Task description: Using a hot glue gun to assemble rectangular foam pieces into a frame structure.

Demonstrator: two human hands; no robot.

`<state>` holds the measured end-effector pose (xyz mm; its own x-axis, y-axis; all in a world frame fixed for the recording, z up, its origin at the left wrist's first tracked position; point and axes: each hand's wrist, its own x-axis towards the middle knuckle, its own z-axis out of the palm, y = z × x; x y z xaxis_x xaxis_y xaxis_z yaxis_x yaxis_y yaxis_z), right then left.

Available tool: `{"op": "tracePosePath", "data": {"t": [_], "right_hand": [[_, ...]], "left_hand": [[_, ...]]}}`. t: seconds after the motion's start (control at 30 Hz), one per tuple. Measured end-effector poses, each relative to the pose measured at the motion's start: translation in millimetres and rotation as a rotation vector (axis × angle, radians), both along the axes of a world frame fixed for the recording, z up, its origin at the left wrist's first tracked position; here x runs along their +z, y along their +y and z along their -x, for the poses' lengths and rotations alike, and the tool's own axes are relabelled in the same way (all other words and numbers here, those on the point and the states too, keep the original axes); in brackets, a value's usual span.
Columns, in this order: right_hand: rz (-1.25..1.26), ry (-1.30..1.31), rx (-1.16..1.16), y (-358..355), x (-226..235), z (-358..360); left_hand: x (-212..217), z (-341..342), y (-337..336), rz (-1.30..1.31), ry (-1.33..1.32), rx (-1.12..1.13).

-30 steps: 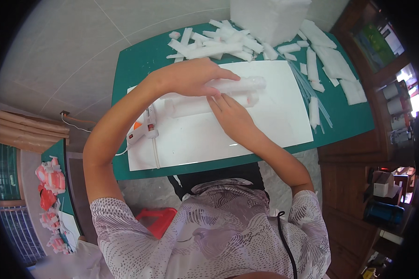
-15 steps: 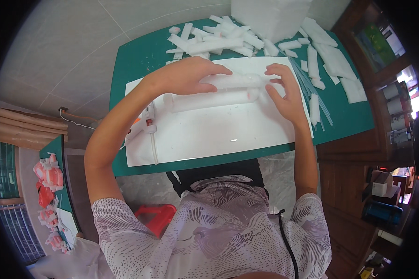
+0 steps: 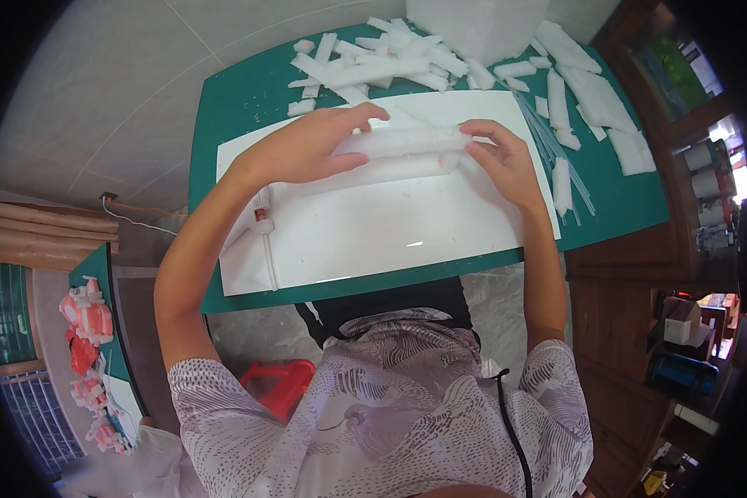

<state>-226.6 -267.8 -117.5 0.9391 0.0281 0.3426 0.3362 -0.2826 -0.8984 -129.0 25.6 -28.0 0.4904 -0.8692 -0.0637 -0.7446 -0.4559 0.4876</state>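
A white foam roll (image 3: pixel 407 142) lies across a white board (image 3: pixel 349 241), with its left end between the thumb and curved fingers of my left hand (image 3: pixel 303 147). Its right end is pinched between the thumb and fingers of my right hand (image 3: pixel 504 159). Against the near side of this roll sits a second white foam roll (image 3: pixel 407 168), partly covered, with a small pinkish mark near its right end. A white glue gun (image 3: pixel 262 213) rests beside my left forearm, a long translucent glue stick (image 3: pixel 270 264) coming out of it.
White foam strips (image 3: pixel 390 66) are heaped at the far side of the green table (image 3: pixel 249 100). A large white block (image 3: pixel 473 33) stands behind them. At right lie flat foam pieces (image 3: pixel 593 91) and thin translucent sticks (image 3: pixel 544 137). Below left is a red stool (image 3: pixel 282 386).
My right hand has moved left and closed on the right end of the upper roll. My left hand has shifted slightly left. The two rolls now overlap more in view.
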Motion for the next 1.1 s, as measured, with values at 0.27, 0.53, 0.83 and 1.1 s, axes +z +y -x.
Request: {"op": "tracePosePath", "data": {"t": [0.27,0.53,0.83,1.1], "right_hand": [[-0.023,-0.024,-0.025,-5,-6,-4],[-0.038,-0.043,-0.029,-4,-11,-4],[0.068,-0.106,-0.125,5,-6,-2],[0.133,-0.151,-0.137,4,-5,-4]], "left_hand": [[0,-10,55,0.140,-0.053,0.011],[-25,12,90,0.369,0.116,0.255],[-40,27,100,0.408,0.139,0.342],[-50,29,101,0.438,0.059,0.322]]}}
